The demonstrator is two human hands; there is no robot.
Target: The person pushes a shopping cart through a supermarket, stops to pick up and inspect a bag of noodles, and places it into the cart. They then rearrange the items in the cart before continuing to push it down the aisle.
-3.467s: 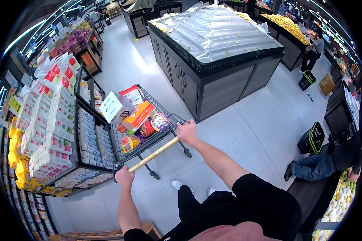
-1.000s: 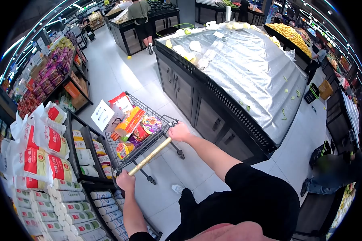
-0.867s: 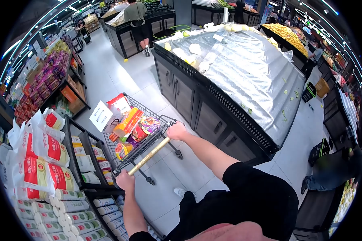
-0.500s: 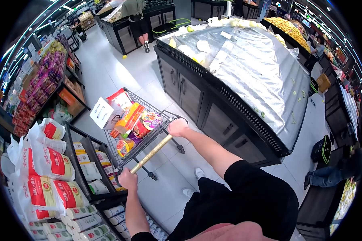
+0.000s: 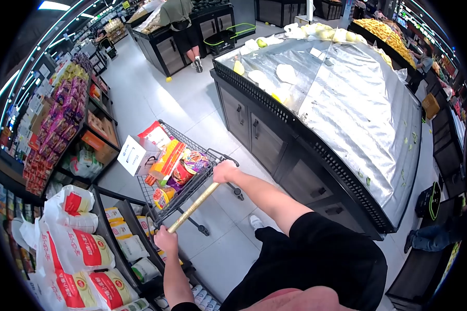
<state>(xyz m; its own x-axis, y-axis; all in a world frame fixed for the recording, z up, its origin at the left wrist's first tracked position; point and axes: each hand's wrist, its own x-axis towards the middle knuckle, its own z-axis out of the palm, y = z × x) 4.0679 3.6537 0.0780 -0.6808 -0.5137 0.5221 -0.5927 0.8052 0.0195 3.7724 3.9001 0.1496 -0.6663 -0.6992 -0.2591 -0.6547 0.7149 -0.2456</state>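
The shopping cart (image 5: 179,166), full of packaged groceries, is in your grip: your left hand (image 5: 165,240) and right hand (image 5: 224,171) each wrap its wooden handle bar (image 5: 193,207).

Cart (image 5: 179,171) farther along the produce stand (image 5: 347,103).

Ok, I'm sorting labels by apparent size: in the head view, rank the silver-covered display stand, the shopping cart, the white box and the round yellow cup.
1. silver-covered display stand
2. shopping cart, with the left hand and right hand on its handle
3. white box
4. round yellow cup, clearly smallest
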